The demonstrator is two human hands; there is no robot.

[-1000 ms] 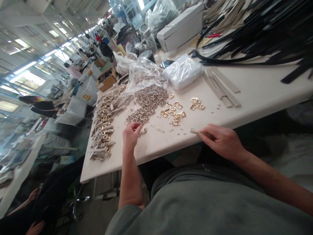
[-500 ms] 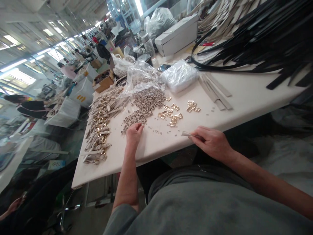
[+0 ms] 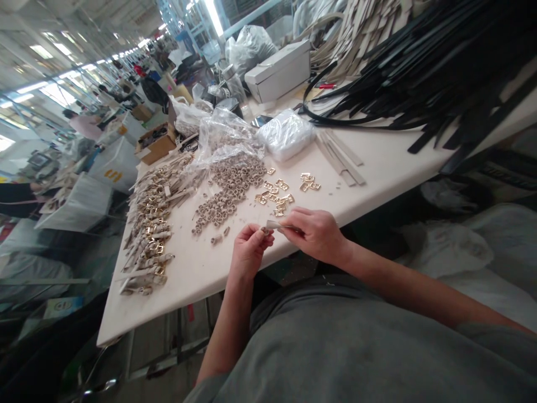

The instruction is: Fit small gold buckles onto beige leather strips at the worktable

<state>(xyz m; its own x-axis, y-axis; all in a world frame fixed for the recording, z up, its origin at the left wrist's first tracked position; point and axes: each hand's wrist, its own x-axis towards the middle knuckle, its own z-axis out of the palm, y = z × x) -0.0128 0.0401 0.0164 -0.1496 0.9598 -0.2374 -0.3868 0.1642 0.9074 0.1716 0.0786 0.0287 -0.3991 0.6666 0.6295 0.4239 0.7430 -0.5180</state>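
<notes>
My left hand point(image 3: 251, 246) pinches a small beige loop point(image 3: 264, 230) between thumb and fingers, over the table's near edge. Just to its right, my right hand point(image 3: 312, 230) is closed on a beige strap point(image 3: 274, 224), whose flat end points at the loop; whether the two touch I cannot tell. Beyond my left hand lies a heap of beige loops point(image 3: 222, 204), with a few loose ones nearer me. Gold buckles point(image 3: 277, 196) lie scattered behind my right hand, and a smaller group of buckles point(image 3: 309, 182) sits farther right.
Straps with gold buckles point(image 3: 155, 224) are piled along the table's left side. A clear plastic bag point(image 3: 230, 131), a wrapped white packet point(image 3: 286, 134) and a white box point(image 3: 279, 70) stand behind. Black straps point(image 3: 394, 84) cover the back right, near several flat beige strips point(image 3: 339, 157).
My left hand has left the heap and come right and nearer with a loop. My right hand has moved left with the strap, so the hands are now close together. The view has shifted.
</notes>
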